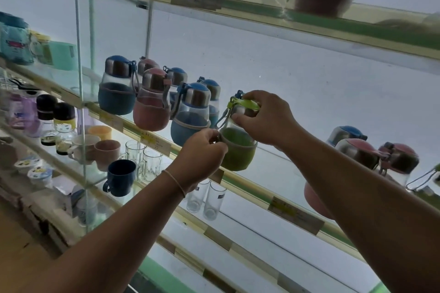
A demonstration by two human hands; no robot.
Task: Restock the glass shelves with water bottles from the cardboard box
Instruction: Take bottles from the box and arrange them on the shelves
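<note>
Green bottle [238,147] is going onto the shelf [250,183], left hand [202,152] gripping its sleeve, right hand [264,119] pinching the cap. Blue and pink bottles already stand at nine and three o'clock; the box is out of view.

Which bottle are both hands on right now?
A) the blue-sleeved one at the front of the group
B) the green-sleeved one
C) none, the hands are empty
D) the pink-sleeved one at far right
B: the left hand grips the green-sleeved bottle at its sleeve while the right hand holds its cap end.
</note>
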